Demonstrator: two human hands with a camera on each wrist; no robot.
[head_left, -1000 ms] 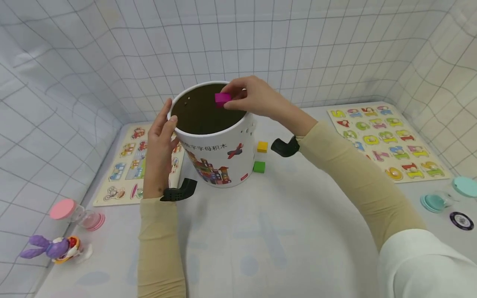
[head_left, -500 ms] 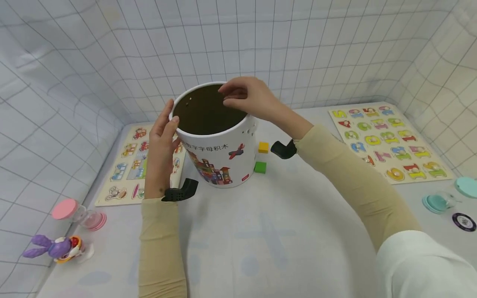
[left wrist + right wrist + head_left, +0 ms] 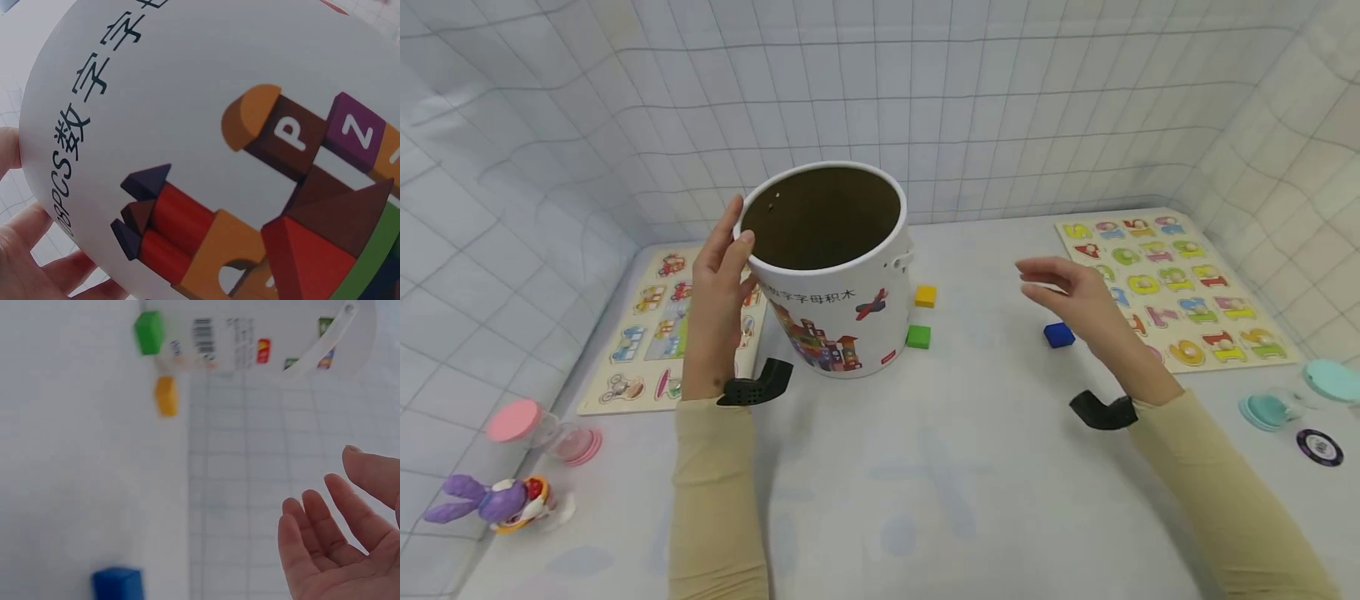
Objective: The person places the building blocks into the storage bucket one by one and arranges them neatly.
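Observation:
A white bucket [image 3: 880, 287] with printed building blocks on its side stands in the middle, its mouth facing up. My left hand [image 3: 718, 292] rests against its left rim; in the left wrist view the fingers [image 3: 31, 225] touch the outside of the wall. Over on the right, my right hand [image 3: 1075, 300] hovers with loosely bent fingers and holds nothing. Just below it lies a blue block [image 3: 1059, 335], also visible at the bottom of the right wrist view. A yellow block [image 3: 926, 297] and a green block [image 3: 918, 337] sit beside the bucket's right side. The bucket's bottom inside is hidden.
Puzzle boards lie at left [image 3: 655, 325] and right [image 3: 1180, 287]. A pink-capped hourglass [image 3: 546, 432] and a purple rabbit figure [image 3: 493, 500] are at far left. At far right are a teal hourglass [image 3: 1270, 408] and a round black chip [image 3: 1320, 447]. Gridded cloth encloses the back and sides.
My right hand let go of a magenta block at the bucket's mouth; that block is out of sight now. The hand has moved right, above the blue block. The left hand stayed on the bucket.

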